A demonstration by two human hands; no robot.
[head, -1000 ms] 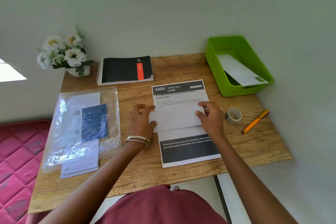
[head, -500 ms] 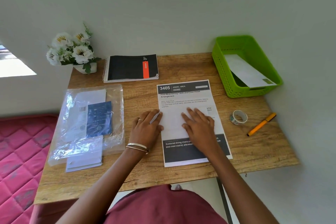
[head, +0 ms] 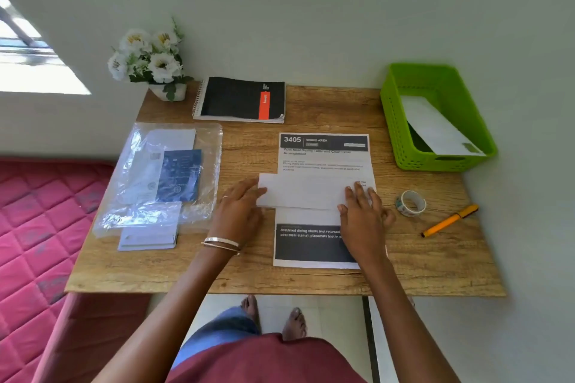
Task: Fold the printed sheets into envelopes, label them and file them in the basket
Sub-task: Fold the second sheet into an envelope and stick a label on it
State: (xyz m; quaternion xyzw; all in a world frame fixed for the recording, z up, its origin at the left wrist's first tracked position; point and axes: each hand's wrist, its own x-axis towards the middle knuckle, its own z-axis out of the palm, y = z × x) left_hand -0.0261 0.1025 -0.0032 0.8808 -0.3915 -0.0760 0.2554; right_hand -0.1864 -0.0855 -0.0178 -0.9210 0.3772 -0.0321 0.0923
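A printed sheet headed "3405" lies flat on the wooden desk. Across its middle lies a white envelope, sticking out past the sheet's left edge. My left hand rests flat at the envelope's left end, fingers spread. My right hand presses flat on the envelope's right end, over the sheet. A green basket stands at the back right with one white envelope leaning inside. A tape roll and an orange pen lie right of my right hand.
A clear plastic bag with envelopes and a blue card lies at the left, with a small stack of envelopes at its front. A black spiral notebook and a pot of white flowers stand at the back. A pink mattress lies left of the desk.
The envelope went from pinched at both ends to lying flat. My right hand slid from its middle to its right end, the left stayed at the left end. The camera rose.
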